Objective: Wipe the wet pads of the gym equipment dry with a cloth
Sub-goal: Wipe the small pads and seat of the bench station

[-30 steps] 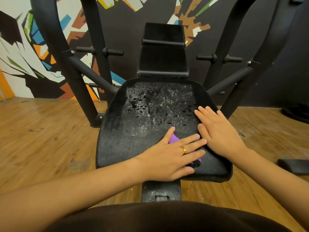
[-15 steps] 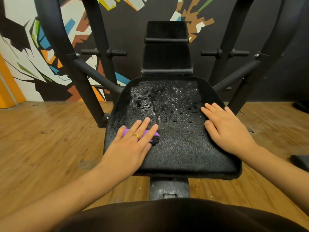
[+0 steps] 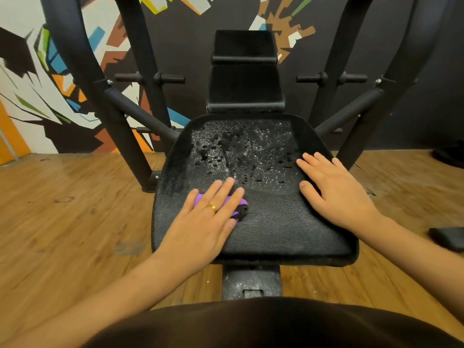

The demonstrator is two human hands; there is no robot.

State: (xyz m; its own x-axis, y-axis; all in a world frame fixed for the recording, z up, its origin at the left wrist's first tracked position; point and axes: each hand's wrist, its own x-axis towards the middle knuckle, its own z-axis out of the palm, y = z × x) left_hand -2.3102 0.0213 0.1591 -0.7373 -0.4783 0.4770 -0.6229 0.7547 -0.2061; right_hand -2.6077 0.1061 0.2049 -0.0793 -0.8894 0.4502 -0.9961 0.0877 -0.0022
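While the near half of the seat pad (image 3: 276, 229) looks matt and largely free of drops, the far half is seen to be covered with beads and small pools of water (image 3: 233, 151), so the work on this pad is judged to be about half done at best. The purple cloth (image 3: 239, 207) is bunched up and lies left of centre on the pad, just at the border between the dry-looking part and the wet part. It is pressed down under the straight, spread fingers of the left hand (image 3: 206, 222) rather than gripped. The right hand (image 3: 336, 192) is laid flat on the right side of the pad, fingers straight and nothing held, apparently to steady it. What is left, by this reckoning, is the whole beaded strip towards the back, along with the patch under and around the right hand. The upright back pad (image 3: 244, 84) is too dark for wetness to be told, so it may need wiping as well.
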